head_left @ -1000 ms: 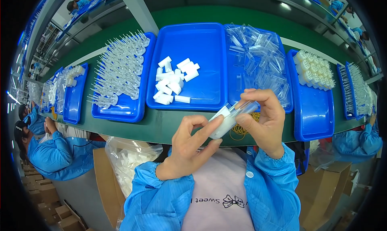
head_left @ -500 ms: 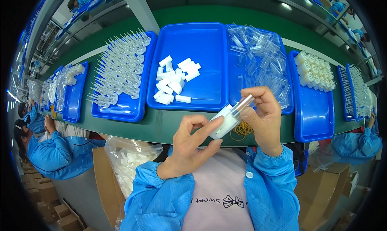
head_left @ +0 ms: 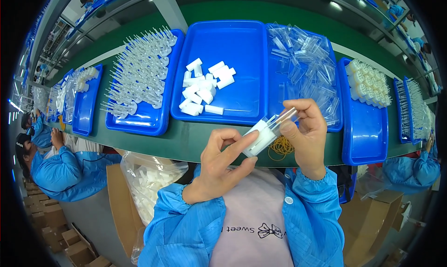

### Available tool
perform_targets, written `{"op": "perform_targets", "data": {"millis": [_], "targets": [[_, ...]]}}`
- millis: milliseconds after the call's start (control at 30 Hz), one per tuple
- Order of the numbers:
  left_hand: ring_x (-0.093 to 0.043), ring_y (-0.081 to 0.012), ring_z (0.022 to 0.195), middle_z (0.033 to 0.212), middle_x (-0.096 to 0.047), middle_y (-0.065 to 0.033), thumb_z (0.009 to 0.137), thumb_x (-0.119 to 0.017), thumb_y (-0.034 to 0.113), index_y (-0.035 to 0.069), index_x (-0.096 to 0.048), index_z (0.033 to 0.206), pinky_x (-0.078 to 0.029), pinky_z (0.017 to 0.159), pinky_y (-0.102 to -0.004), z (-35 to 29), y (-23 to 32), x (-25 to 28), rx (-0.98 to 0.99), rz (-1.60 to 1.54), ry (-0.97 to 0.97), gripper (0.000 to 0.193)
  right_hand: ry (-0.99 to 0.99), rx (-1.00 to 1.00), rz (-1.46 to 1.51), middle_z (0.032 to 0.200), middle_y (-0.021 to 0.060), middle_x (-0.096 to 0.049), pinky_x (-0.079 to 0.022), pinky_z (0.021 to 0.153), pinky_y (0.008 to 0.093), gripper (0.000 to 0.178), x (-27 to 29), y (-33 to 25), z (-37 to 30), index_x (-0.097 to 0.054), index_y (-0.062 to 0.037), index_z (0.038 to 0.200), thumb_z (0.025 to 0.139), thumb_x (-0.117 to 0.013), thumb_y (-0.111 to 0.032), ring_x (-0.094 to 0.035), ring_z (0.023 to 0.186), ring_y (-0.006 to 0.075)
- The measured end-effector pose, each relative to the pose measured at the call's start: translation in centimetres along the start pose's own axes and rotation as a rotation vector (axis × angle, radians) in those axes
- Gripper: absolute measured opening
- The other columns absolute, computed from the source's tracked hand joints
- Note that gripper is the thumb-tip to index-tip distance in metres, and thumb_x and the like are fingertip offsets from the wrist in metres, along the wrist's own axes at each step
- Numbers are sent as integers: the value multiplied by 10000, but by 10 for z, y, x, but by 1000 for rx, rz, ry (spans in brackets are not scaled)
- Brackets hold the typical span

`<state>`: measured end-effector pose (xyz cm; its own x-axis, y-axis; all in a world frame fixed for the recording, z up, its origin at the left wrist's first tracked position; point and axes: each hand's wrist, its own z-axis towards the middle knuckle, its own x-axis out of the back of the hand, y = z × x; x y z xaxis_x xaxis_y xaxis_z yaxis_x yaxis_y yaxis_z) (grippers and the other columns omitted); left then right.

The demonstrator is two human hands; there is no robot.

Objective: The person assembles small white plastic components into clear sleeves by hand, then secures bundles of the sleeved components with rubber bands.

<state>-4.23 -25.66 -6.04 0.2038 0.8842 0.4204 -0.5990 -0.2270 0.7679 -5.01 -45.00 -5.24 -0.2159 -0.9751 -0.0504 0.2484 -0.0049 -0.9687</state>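
Note:
Low over the near edge of the green table, both hands meet at one small assembly. My left hand (head_left: 219, 157) pinches a white rectangular block (head_left: 264, 135) between thumb and fingers. From the other side, my right hand (head_left: 307, 134) grips a clear plastic sleeve (head_left: 285, 120) by its far end. Block and sleeve overlap; my fingers hide part of the joint, and how deep the block sits inside I cannot tell. Loose white blocks (head_left: 202, 87) lie in the middle blue tray (head_left: 233, 43). A heap of clear plastic sleeves (head_left: 305, 57) fills the tray to its right.
Yellow rubber bands (head_left: 281, 149) lie beneath my right hand. Thin-stemmed white parts (head_left: 142, 74) crowd a left tray; cream-coloured parts (head_left: 368, 83) stand in a right one. A clear bag of white pieces (head_left: 151, 183) sits in a carton below the table. Co-workers (head_left: 70, 171) sit on both sides.
The sleeve and block have shifted slightly up and right, and a bit more of the clear plastic shows around the block. Both hands keep their grip. The whole view has moved a little.

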Motion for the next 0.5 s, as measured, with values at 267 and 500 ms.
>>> {"op": "perform_targets", "data": {"millis": [267,500], "targets": [[-554,-175,800,992,-473,-94,693,-709,-4,51,-616,1176,-497,657,-278,-1,1,1,-17,10,-11,495,-13,-37,68,856,35,-614,-426,752,241,340,2,3,-1,-593,-11,1045,769,-743,-141,-538,811,95],[-558,-165,795,1002,-461,-95,703,-703,-7,38,-611,1179,-498,660,-276,-5,0,1,8,-6,-19,488,-47,28,-59,842,31,-618,-423,717,230,336,5,1,-1,-598,-14,1039,759,-741,-132,-528,787,93]]}}
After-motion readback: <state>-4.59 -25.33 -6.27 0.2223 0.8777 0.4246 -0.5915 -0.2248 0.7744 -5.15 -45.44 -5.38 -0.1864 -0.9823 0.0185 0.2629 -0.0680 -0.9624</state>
